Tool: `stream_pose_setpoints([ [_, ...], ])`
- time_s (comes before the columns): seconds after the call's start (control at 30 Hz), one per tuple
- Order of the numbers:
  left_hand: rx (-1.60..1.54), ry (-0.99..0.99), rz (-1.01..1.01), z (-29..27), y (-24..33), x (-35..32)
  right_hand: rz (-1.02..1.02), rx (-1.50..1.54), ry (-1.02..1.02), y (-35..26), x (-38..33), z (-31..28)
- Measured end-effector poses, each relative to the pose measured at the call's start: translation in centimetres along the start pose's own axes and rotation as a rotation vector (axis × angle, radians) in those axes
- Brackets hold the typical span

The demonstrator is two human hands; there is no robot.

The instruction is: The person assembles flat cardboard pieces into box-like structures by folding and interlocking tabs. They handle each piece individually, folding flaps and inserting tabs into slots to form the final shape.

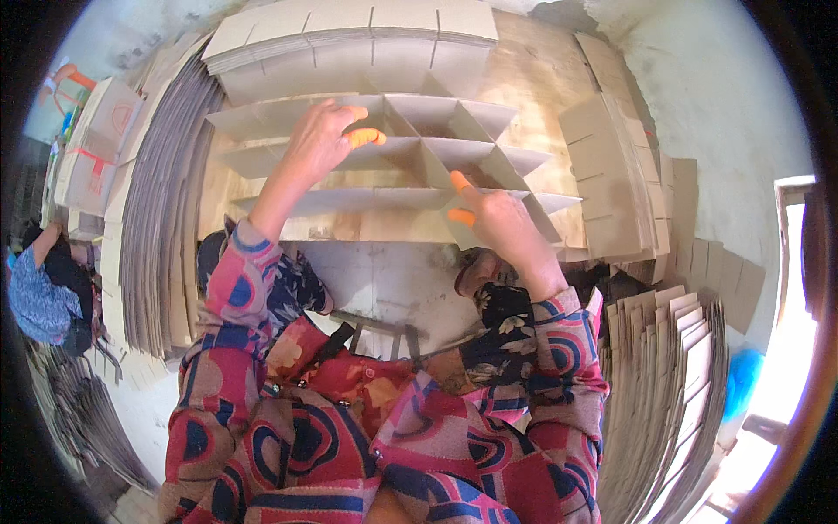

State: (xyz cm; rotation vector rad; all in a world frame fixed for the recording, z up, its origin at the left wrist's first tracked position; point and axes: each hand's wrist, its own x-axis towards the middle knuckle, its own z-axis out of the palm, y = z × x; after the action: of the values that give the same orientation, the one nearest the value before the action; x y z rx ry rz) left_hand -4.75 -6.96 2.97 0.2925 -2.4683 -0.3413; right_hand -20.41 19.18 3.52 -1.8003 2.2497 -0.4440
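Observation:
A partly slotted-together cardboard divider grid [349, 203] stands on the wooden table in front of me. Its long strips run left to right, and shorter cross strips [476, 122] slot through them on the right side. My left hand [319, 144] hovers over the grid's middle, orange covers on the thumb and forefinger, which are apart with nothing visible between them. Over the grid's near right part is my right hand [506, 223]. Its orange-covered thumb and forefinger are spread beside a cross strip; whether they touch it I cannot tell.
A stack of slotted cardboard strips [349, 19] lies at the table's far side. More slotted sheets stand on the left [166, 192], the right [602, 166] and lower right [663, 375]. Another person's blue patterned sleeve [44, 301] shows at far left, near a cardboard box [92, 166].

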Motion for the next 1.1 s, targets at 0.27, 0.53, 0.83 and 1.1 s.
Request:
stream_pose_setpoints([
  [0.27, -0.130, 0.106, 0.109, -2.2, 5.3, -3.8, 0.372, -0.454, 0.647, 11.1, -4.7, -5.7],
  [0.53, -0.082, 0.015, 0.020, -1.9, 5.3, -6.0, 1.105, -0.578, 0.443, 19.0, -11.3, -5.9],
  [0.83, -0.064, 0.022, 0.038, -1.5, 4.4, -7.0, 0.896, -0.578, 0.536, 22.9, -12.9, -4.9],
  [1.1, -0.086, 0.034, 0.030, -1.7, 4.8, -6.8, 1.035, -0.391, 0.530, 22.6, -13.0, -5.9],
])
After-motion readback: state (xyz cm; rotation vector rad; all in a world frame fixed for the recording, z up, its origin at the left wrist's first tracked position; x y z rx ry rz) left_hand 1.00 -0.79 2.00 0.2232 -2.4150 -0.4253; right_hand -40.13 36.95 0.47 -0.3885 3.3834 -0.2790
